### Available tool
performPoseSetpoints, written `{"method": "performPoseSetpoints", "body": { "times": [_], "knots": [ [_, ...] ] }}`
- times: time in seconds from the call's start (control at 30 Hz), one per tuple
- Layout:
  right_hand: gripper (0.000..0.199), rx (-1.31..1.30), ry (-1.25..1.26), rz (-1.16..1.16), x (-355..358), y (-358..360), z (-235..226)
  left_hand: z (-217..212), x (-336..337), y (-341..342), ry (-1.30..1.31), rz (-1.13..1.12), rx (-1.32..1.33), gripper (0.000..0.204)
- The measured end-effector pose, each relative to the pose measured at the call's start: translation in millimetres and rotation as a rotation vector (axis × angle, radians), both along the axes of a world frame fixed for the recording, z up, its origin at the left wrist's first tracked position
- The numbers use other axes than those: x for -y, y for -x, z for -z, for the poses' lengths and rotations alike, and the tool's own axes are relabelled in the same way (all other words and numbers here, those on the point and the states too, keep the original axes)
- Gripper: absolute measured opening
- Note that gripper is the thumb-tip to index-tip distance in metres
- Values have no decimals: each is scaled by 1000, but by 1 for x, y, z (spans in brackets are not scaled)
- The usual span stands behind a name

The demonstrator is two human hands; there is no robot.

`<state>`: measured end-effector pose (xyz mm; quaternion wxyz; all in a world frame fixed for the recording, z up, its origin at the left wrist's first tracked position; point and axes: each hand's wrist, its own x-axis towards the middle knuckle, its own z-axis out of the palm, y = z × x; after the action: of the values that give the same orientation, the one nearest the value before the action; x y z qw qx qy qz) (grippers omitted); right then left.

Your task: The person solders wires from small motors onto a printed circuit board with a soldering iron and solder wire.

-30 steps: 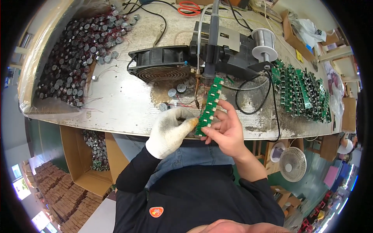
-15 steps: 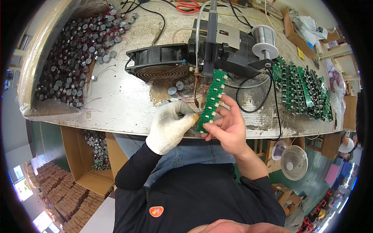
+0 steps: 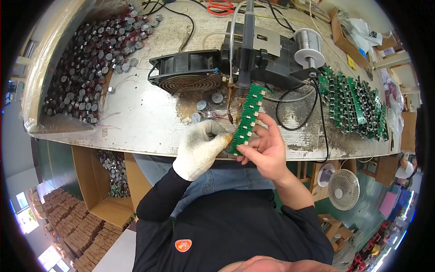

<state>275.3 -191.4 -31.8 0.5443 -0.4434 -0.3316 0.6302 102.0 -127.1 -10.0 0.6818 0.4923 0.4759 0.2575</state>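
My right hand (image 3: 267,147) is bare and grips the lower end of a long green circuit board strip (image 3: 249,113) between thumb and fingers. The strip slants up and away, with small white connectors along its right side. My left hand (image 3: 199,147), in a white knitted glove, pinches at the strip's lower left edge. What lies between its fingertips is too small to make out. Just beyond the glove, several small round metal parts (image 3: 201,105) with thin wires rest on the table. A soldering iron (image 3: 244,68) points down in its stand at the strip's far end, beside a thin copper-coloured tube (image 3: 229,102).
A black square fan (image 3: 186,72) stands left of the iron. A solder wire spool (image 3: 308,45) sits behind at right. Many wired round metal parts (image 3: 90,72) are heaped at left. Stacked green board strips (image 3: 353,104) lie at right. A black cable (image 3: 312,109) loops across the table (image 3: 136,131).
One round metal part beyond my left hand has slid a little to the right. My left hand has shifted slightly; the strip stays in nearly the same place.
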Motion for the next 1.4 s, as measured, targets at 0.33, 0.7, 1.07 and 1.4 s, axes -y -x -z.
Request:
{"method": "performPoseSetpoints", "body": {
  "times": [0.33, 0.7, 1.07, 1.4],
  "knots": [
    [69, -13, -8, -1, 1, 3, -2, -3, 3, -3, 52, -133, 83, 17],
    [69, -34, -31, 16, -1, 4, -4, 1, 2, -5, -69, -133, -10, 16],
    [69, -7, -2, 13, 1, 6, 0, 7, 5, -2, -56, -121, -7, 18],
    [70, 2, 24, 133, 0, 8, 0, 12, 5, 38, -933, -36, -427, 42]
  ]
}}
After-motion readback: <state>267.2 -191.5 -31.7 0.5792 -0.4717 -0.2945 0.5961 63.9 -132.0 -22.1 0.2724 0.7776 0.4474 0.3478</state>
